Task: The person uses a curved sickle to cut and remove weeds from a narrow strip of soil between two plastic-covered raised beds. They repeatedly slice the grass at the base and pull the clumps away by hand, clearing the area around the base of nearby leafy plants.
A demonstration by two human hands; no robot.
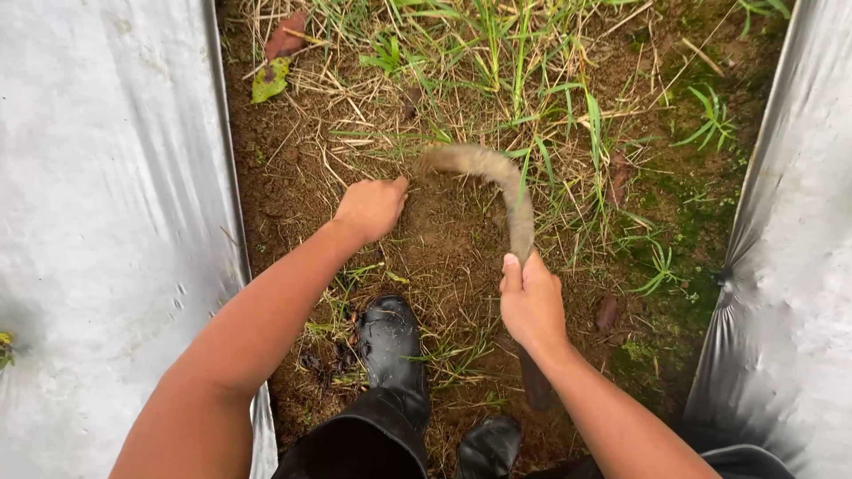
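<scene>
head view, looking straight down. a strip of bare brown soil [444, 239] with dry straw and green grass [497, 53] is shown running between two sheets of silvery plastic mulch, one [106, 222] along the left edge of the strip and one [799, 231] along the right edge. a curved sickle [506, 182] is seen near the middle of the strip: its blade is blurred and arches from a point just beside the left hand, up and over to the right, then down into the right hand; its dark handle end is seen protruding below that hand, towards the near edge of the strip. the right hand [531, 302] is closed in a fist around the handle, thumb uppermost. the left hand [373, 207] is pressed knuckles-up against the soil at the foot of the grass, fingers curled under; whether stems are gripped inside it cannot be told. the tip of the blade lies just beside this hand; contact cannot be judged because of the blur. two black rubber boots are shown at the near edge of the strip, the left boot [393, 341] standing between the forearms, the right boot [490, 446] partly cut off by the lower border. a reddish dead leaf [286, 35] and a yellow-green leaf [269, 80] lie at the far left corner of the strip, close to the left sheet.
</scene>
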